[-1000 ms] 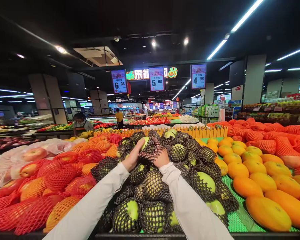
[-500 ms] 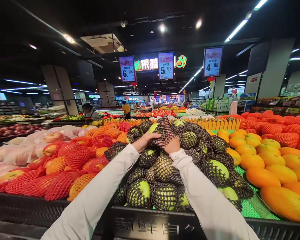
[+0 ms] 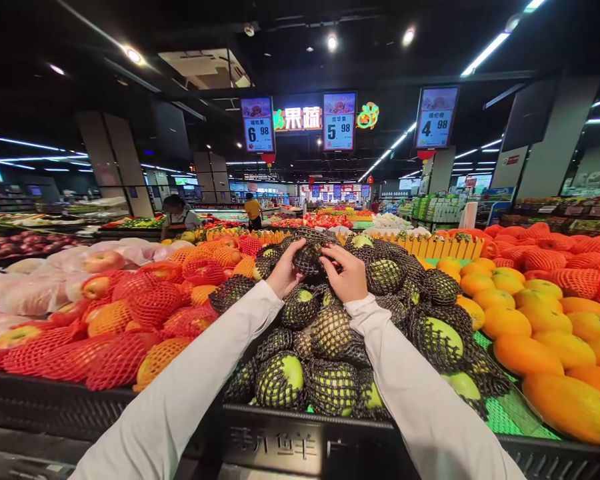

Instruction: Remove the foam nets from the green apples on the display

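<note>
“Net (image 3: 307,259), the black one, is up between the person's left hand (image 3: 284,272) and right hand (image 3: 349,272), over the upper part of the pile (image 3: 333,387) of green fruit.”

“Anything inside it?”

“Too dark to tell.”

“How does the left sit?”

“Cupped against the near left side, palm turned inward, one digit reaching up along the mesh (I can't make out every fingertip from here).”

“And the right?”

“Back of the hand uppermost, knuckles bent, thumb and forefinger pinched at the opposite edge. Both are closed on it, then, with the fingertips close together but the palms apart.”

“The arms (image 3: 185,380)?”

“Stretched well forward in white sleeves (image 3: 420,387), wide apart above the crate (image 3: 290,440) and narrowing toward the wrists, like an upside-down V.”

“What's on either side?”

“Red-netted fruit (image 3: 155,299) on the left, oranges (image 3: 507,323) on the right, and a 5.98 sign (image 3: 339,121) hanging beyond.”
</note>
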